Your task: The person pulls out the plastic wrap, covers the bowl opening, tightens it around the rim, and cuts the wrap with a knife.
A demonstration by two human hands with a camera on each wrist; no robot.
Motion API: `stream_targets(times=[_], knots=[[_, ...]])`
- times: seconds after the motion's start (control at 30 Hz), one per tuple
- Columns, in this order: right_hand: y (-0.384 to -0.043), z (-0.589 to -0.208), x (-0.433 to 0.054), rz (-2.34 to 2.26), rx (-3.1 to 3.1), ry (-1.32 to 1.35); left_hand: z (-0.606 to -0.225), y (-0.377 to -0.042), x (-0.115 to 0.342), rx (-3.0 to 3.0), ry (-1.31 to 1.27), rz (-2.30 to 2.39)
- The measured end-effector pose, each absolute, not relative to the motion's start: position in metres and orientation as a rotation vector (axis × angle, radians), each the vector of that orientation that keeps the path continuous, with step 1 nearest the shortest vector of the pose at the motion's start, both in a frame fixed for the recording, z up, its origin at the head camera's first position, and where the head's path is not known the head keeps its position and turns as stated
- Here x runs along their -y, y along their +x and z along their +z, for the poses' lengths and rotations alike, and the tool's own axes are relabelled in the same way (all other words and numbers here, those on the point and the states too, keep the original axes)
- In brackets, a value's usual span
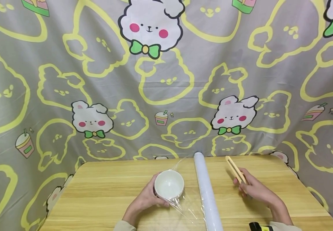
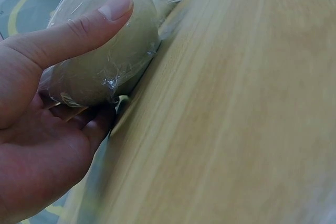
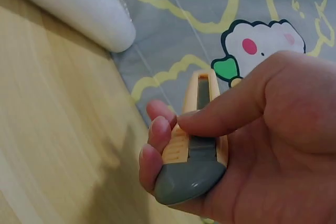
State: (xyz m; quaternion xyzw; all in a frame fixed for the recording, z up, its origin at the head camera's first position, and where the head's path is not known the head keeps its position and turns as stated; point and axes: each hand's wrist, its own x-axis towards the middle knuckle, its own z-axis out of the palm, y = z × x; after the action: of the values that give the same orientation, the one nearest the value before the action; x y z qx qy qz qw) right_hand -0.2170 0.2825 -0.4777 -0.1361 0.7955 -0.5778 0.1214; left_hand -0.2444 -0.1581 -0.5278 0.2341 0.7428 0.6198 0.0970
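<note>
My left hand [image 1: 146, 196] grips a small white bowl [image 1: 169, 183] from its left side, with the thumb over the near edge. Clear cling film [image 1: 188, 210] clings around the bowl and stretches right to a long roll of film [image 1: 208, 192]. In the left wrist view, crinkled film covers the bowl's side [image 2: 134, 51] beside my thumb. Right of the roll, my right hand [image 1: 257, 190] holds a peach-and-grey utility knife [image 1: 235, 170] pointing up and away. The right wrist view has my thumb on the knife's [image 3: 191, 182] slider; no blade shows past its tip.
A wooden table [image 1: 108, 189] lies under both hands. The roll runs from the table's back edge toward the front. A grey cartoon-print cloth [image 1: 120, 93] hangs behind and along the sides. Near my right sleeve is a black-and-yellow object [image 1: 260, 227], cut off by the frame.
</note>
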Motion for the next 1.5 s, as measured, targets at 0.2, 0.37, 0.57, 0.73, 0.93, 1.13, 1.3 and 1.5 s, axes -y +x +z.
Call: stream_targets(times=[0.2,0.37,0.57,0.73,0.93,1.13,1.3,1.5], knots=[[-0.218,-0.4745,-0.2831,-1.697,-2.292,-0.517,-0.5289,-0.2447,0.1583,-2.178,0.692,1.846],[-0.2193,-0.4747,-0.2835,-1.682,-2.291,-0.623,-0.5299,-0.2449,0.1583,-2.18,0.687,1.849],[-0.2196,-0.4737,-0.282,-1.682,-2.294,-0.644,-0.5307,-0.2444,0.1587,-2.189,0.682,1.845],[-0.2199,-0.4728,-0.2819,-1.662,-2.329,-0.663,-0.5293,-0.2443,0.1587,-2.202,0.683,1.839],[-0.22,-0.4723,-0.2818,-1.636,-2.36,-0.613,-0.5283,-0.2442,0.1583,-2.208,0.691,1.835],[-0.2181,-0.4709,-0.2827,-1.65,-2.379,-0.554,-0.528,-0.2445,0.1576,-2.192,0.683,1.844],[-0.2183,-0.4707,-0.2821,-1.662,-2.43,-0.521,-0.5291,-0.2462,0.1574,-2.2,0.692,1.835],[-0.2195,-0.4702,-0.2827,-1.655,-2.454,-0.441,-0.5306,-0.2469,0.1572,-2.237,0.697,1.813]])
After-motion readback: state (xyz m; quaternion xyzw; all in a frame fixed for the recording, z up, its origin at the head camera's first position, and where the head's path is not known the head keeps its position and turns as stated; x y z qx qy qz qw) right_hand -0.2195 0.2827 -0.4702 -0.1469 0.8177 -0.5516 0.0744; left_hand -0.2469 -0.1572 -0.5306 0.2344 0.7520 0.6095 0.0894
